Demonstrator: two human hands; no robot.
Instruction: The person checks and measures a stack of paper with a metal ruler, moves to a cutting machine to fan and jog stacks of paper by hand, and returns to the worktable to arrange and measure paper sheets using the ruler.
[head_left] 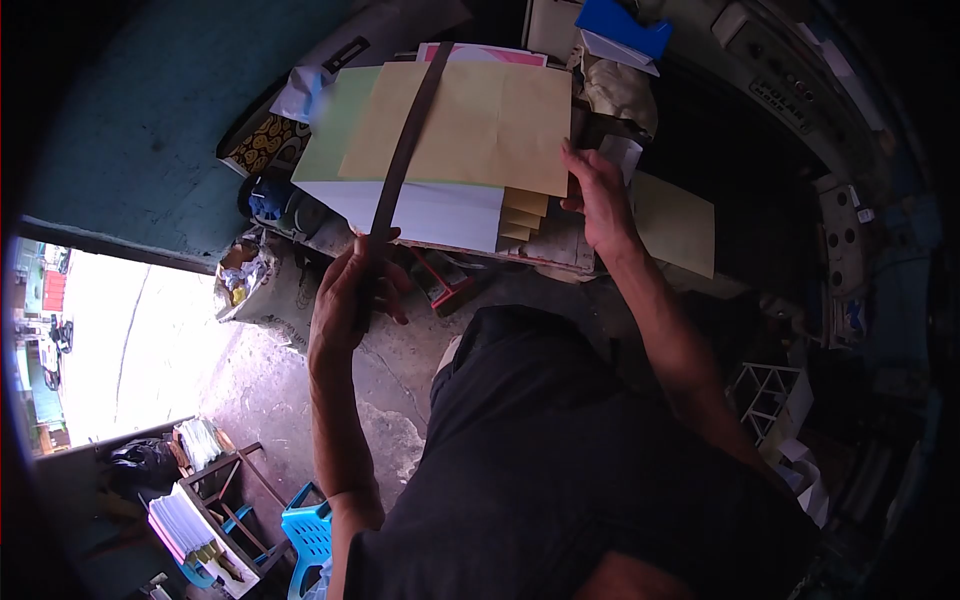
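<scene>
A long, flat dark strip [412, 135] lies slantwise across a stack of paper. My left hand [358, 285] is closed around its near end, just off the stack's front edge; whether it is a ruler or a strap I cannot tell. On top of the stack is a pale yellow paper sheet [490, 125], with a green sheet [335, 130] showing at its left and white sheets [450, 212] below. At the yellow sheet's right edge, my right hand [600, 195] pinches it, thumb uppermost. Yellow slips [524, 215] stick out at the front right.
A machine [775, 70] stands at the right, and another yellowish sheet [675, 225] lies beside the stack. Behind are a blue item [625, 28] and a bundled pale bag [618, 90]. A blue plastic chair [308, 535] and a paper pile [185, 525] stand lower left, near a bright doorway.
</scene>
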